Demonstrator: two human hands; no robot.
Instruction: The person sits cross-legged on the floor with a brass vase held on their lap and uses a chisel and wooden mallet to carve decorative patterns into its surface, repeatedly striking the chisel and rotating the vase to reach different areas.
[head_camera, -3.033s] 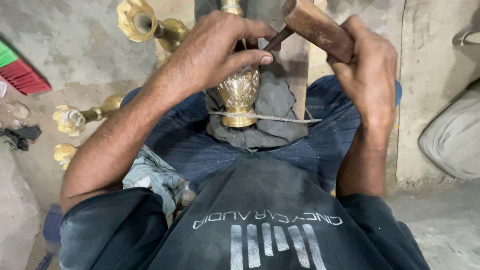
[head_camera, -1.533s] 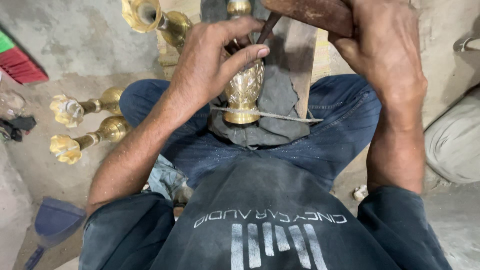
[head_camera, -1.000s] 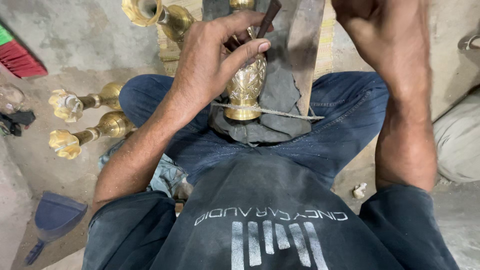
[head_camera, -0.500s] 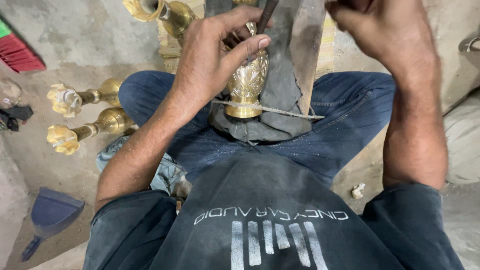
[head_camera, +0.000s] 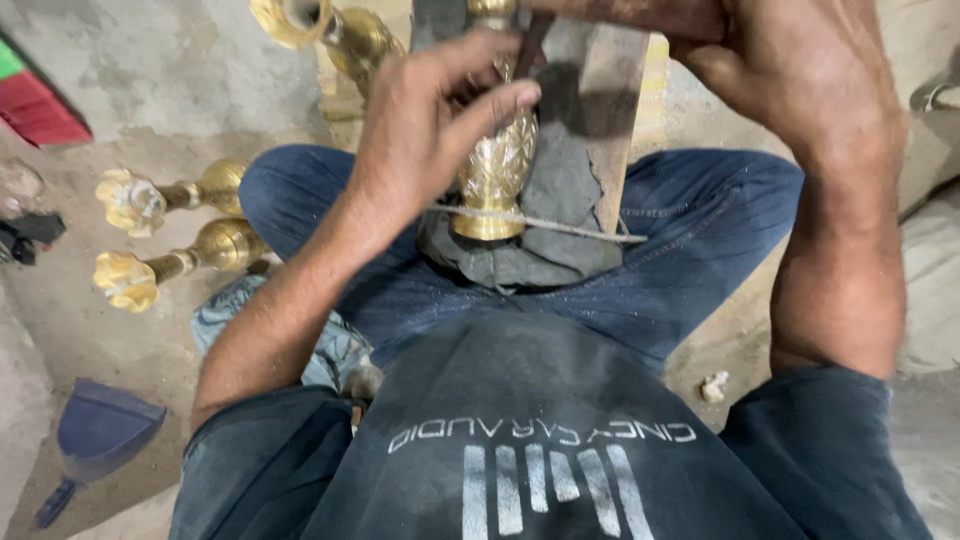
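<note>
The right hand (head_camera: 800, 80) is cut off by the far edge, so what its grip closes on cannot be told. The left hand (head_camera: 430, 130) covers the far part of the brass vase (head_camera: 495, 170), and its fingers hide most of the dark chisel (head_camera: 530, 45). A brass trumpet-shaped piece (head_camera: 300, 20) runs out of the far edge. The blue dustpan (head_camera: 95, 435) handle is cropped near left.

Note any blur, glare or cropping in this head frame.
Head view: soft, even light; the right hand is motion-blurred and cropped at the top edge; the left hand is sharper; mild glare on the engraved golden brass vase; wide-angle stretch at the edges.
</note>
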